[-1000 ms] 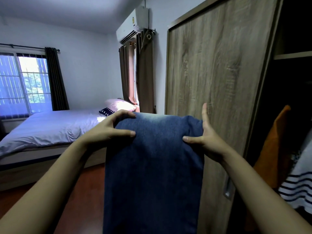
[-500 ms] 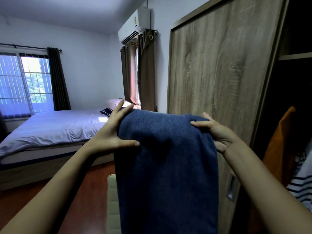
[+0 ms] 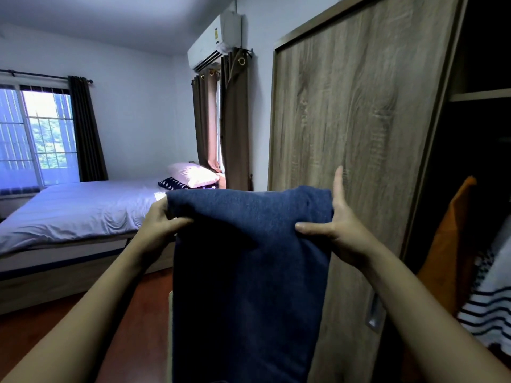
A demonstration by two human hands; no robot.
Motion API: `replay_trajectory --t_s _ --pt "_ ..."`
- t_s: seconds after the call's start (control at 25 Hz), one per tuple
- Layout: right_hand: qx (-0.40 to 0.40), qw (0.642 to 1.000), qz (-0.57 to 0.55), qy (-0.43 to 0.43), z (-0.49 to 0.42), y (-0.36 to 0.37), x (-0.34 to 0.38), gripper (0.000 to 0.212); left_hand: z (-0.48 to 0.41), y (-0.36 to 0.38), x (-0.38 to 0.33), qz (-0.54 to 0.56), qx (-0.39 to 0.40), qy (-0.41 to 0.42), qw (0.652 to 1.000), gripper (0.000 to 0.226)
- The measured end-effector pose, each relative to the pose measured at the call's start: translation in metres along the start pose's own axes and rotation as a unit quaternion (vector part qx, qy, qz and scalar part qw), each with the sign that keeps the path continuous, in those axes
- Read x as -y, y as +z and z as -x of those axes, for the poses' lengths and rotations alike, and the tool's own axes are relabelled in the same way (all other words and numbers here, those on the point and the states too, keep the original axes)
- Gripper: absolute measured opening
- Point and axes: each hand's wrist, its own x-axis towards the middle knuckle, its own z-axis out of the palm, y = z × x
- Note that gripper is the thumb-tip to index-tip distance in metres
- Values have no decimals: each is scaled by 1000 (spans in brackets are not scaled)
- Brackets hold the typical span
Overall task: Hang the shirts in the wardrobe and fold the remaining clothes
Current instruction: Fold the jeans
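Observation:
A pair of blue jeans [image 3: 249,266] hangs folded in front of me, held up at chest height. My left hand [image 3: 159,225] grips the top left corner, thumb in front and fingers behind the cloth. My right hand [image 3: 336,230] pinches the top right corner with its thumb across the front, and one finger points straight up. The wardrobe [image 3: 354,134] stands right behind the jeans, its wooden sliding door shut on this side. In the open dark part at the right hang an orange garment [image 3: 448,244] and a striped shirt [image 3: 489,313].
A bed [image 3: 77,211] with white sheet and pillows [image 3: 190,175] lies at the left. Red-brown floor [image 3: 124,313] runs between bed and wardrobe. A pale object's edge [image 3: 170,327] shows below the jeans. Curtains [image 3: 221,125] and an air conditioner [image 3: 215,42] are on the far wall.
The jeans' top fold has been pulled flatter and a little lower. My left fingers went from over the fold to behind it. My right hand turned from lying over the top to pinching the side.

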Motion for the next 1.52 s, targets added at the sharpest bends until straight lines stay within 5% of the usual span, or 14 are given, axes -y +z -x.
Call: replay_trajectory --t_s 0.24,0.4,0.48,0.56,0.64,0.72,0.84,0.92,0.96,1.08,1.2,1.36,1.52 --pt "-79 995 -48 39 -7 1 -10 101 -1 15 -12 51 -45 21 997 32" --pt "-219 974 37 -53 -11 -7 -20 50 3 11 -5 57 -86 15 995 24" --pt "-241 965 20 -102 -7 -10 -26 69 4 9 -2 97 -115 4 989 14" --pt "-136 985 62 -84 -1 1 -39 116 2 8 -3 116 -136 -5 984 13" --pt "-56 991 93 -83 1 15 -50 128 -2 10 -8 120 -146 -7 982 8" --pt "-90 987 91 -95 -6 21 -54 108 -4 15 -11 111 -145 -8 983 12" --pt "-180 969 130 -110 -20 24 -51 35 -3 16 -13 97 -118 -13 988 13" --pt "-235 958 127 -99 -24 26 -51 18 -4 8 -10 78 -77 -29 994 10" --pt "-259 955 116 -84 -26 28 -51 18 -6 2 -10 63 -32 -39 997 4" --pt "-278 950 124 -62 -30 36 -46 28 -5 -15 1 43 42 -75 995 46" --pt "-300 931 184 -94 -32 47 -40 32 -2 -6 9 110 -24 -101 989 46" --pt "-318 919 204 -111 -33 44 -45 32 -1 12 -5 47 -92 -119 987 51" --pt "-298 919 219 -134 -25 31 -54 54 1 25 -8 24 -182 -153 971 22"
